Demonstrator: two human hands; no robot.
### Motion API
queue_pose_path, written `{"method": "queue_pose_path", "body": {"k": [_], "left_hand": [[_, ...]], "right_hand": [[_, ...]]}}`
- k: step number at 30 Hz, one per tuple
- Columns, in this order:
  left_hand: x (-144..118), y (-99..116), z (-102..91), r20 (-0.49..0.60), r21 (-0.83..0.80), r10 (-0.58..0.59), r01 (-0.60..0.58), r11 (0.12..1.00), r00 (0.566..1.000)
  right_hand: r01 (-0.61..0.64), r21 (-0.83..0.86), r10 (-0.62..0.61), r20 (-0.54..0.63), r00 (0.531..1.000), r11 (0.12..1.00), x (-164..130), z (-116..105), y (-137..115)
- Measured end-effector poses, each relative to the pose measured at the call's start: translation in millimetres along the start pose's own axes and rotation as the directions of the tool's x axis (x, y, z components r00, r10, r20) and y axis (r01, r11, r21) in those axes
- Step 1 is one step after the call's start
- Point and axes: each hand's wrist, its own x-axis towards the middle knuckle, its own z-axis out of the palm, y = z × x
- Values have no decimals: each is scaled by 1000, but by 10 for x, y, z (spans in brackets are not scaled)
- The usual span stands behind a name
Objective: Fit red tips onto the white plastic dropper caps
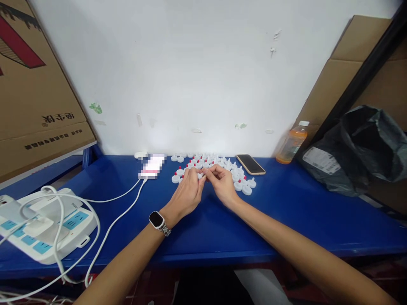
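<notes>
Forearms (127,260) are stretched over the worktop (216,231). One white cap (199,176) is pinched by the left hand (188,189); the right hand (224,184) is held against it, grip hidden. Red tips (239,181) are seen on only some clustered caps (247,190).

Left hand (188,191) holds a white cap (199,176); right hand (223,183) pinches at it; more caps (246,190) lie around.

A scuffed white wall (190,76) rises behind a blue table (286,207) over reddish floor tiles (148,286).
</notes>
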Motion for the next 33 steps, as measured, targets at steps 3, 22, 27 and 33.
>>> {"method": "queue_pose_path", "body": {"k": [3, 22, 27, 33], "left_hand": [[16, -44, -45, -3, 30, -20, 20, 999, 1000], [12, -240, -158, 76, 312, -97, 69, 947, 992], [23, -232, -162, 64, 294, -123, 99, 951, 990], [20, -226, -186, 68, 280, -153, 128, 951, 986]], "right_hand": [[-2, -16, 3, 77, 997, 1000, 205, -38, -18], [312, -861, 149, 397, 906, 402, 1859, 256, 520], [204, -928, 162, 263, 951, 313, 1954, 266, 547], [73, -958, 186, 129, 974, 279, 1958, 334, 660]]}}
